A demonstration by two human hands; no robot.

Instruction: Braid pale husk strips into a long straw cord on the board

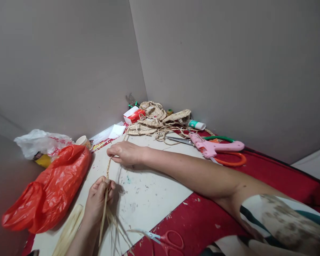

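A braided straw cord (108, 169) runs between my two hands above the pale board (141, 192). My left hand (100, 190) pinches the braid's lower end, and loose straw strands (114, 222) hang below its fingers. Farther up, my right hand (125, 153) grips the braid between thumb and fingers. Beside my left forearm lies a bundle of flat straw (69, 229). Small scissors with red handles (173, 240) rest at the board's near edge, their blades open.
Woven straw pieces (149, 124) are heaped at the back corner. To the right lie a pink glue gun (216, 146), large shears (232, 158) and a glue stick (197, 124). A red plastic bag (53, 188) and a paper cup (83, 141) stand left. Grey walls enclose the back.
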